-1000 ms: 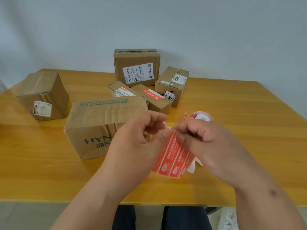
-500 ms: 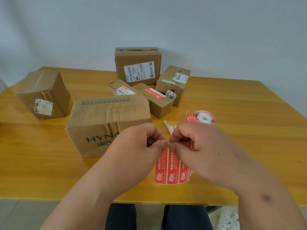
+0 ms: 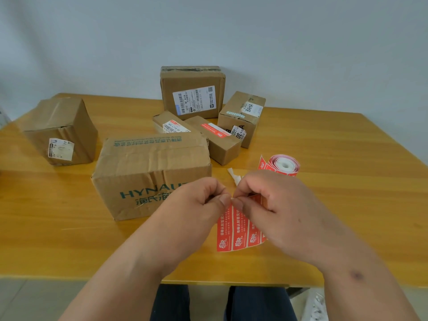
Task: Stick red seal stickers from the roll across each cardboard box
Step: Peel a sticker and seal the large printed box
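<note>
Since a moment ago the hanging strip of red stickers (image 3: 238, 228) has swung from a slant to nearly straight down, and the two hands have drawn closer together over it.

Far left on the wooden surface (image 3: 347, 181) stands a worn box (image 3: 60, 128) with a scuffed white label I can't read. Next comes the large box (image 3: 152, 172), green "HYNAU…" on its front, partly hidden by the left hand (image 3: 196, 205), with green Chinese print along its top edge. The left grip is pinched shut on the top edge of the strip, thumb tip to fingertip. Behind lie two low boxes: one (image 3: 171, 126) with a white barcode label, one (image 3: 217, 142) with a red seal sticker already across its top. At the back an upright box (image 3: 192, 91) carries a shipping label with barcodes and a QR code.

The right hand (image 3: 278, 209) meets the left, its grip likewise closed on the strip's top. The strip shows white Chinese writing on three stickers. A crumpled white scrap (image 3: 234, 176) lies just beyond the knuckles. Further right sit a small box (image 3: 243, 117) reading "BAHA" and "30", and the sticker roll (image 3: 284, 164), standing on end near it
</note>
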A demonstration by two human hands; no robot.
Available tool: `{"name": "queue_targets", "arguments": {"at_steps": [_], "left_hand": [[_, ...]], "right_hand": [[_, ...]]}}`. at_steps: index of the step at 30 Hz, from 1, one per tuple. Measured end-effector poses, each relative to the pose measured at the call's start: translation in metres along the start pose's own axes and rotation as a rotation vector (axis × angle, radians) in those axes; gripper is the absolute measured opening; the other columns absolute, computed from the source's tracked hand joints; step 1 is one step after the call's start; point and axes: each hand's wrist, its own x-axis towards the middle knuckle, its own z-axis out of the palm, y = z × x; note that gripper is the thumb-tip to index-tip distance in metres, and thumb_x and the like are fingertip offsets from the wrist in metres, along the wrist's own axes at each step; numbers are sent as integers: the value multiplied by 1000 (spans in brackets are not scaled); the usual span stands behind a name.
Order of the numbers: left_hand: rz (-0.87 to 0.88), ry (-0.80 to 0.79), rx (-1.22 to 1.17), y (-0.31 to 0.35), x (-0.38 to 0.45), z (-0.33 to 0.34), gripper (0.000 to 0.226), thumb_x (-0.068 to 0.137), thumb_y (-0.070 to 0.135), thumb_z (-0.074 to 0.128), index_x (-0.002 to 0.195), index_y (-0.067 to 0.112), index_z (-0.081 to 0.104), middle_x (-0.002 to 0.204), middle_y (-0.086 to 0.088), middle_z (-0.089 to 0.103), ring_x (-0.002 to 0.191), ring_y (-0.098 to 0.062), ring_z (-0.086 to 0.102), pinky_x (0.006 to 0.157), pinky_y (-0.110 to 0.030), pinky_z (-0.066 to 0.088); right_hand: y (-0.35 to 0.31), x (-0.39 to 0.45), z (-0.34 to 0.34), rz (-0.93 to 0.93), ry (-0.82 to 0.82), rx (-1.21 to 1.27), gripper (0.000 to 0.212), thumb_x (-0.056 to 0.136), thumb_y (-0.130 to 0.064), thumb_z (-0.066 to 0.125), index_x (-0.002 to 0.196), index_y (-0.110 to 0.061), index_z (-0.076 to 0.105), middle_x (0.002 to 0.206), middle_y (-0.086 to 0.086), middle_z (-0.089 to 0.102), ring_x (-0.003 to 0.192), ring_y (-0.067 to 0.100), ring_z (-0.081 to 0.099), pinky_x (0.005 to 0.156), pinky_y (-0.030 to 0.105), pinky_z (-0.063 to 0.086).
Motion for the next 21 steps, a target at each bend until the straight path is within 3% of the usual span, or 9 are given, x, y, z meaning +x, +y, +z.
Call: {"name": "queue_targets", "arguments": {"at_steps": [3, 7, 14, 17, 21], "left_hand": [[-17, -16, -71, -3, 2, 0, 27, 96, 36, 51, 80, 16, 60, 79, -10, 66, 77, -25, 63, 83, -48, 52], [-37, -24, -139, -6, 4, 1, 26, 96, 33, 53, 83, 13, 62, 77, -5, 66, 79, -20, 62, 89, -49, 51], [-48, -16, -227, -5, 3, 3, 26, 96, 29, 53, 78, 13, 63, 75, -3, 64, 77, -20, 60, 89, -49, 51], [-49, -24, -270, -7, 3, 3, 27, 96, 28, 53, 77, 12, 63, 75, -5, 63, 76, -20, 57, 88, -49, 50], [-39, -25, -305, -6, 2, 1, 25, 90, 35, 56, 75, 17, 65, 76, -4, 66, 77, -19, 62, 84, -41, 50]], "right_hand": [[1, 0, 2, -7, 20, 17, 18, 88, -43, 55, 81, -27, 61, 75, -16, 59, 80, -4, 56, 63, 9, 42], [3, 0, 4, -22, 43, 7, 20, 86, -47, 52, 80, -29, 61, 73, -18, 58, 79, -7, 55, 63, 6, 40], [0, -2, 6, -39, 74, 9, 38, 82, -63, 38, 79, -32, 60, 75, -21, 57, 82, -10, 54, 67, 3, 38], [0, -2, 6, -42, 98, 13, 34, 87, -61, 43, 78, -32, 60, 73, -23, 57, 82, -11, 54, 70, 4, 38], [-2, -3, 1, 18, 63, 161, 37, 76, -59, 44, 82, -30, 66, 78, -18, 63, 83, -6, 59, 66, 8, 44]]}}
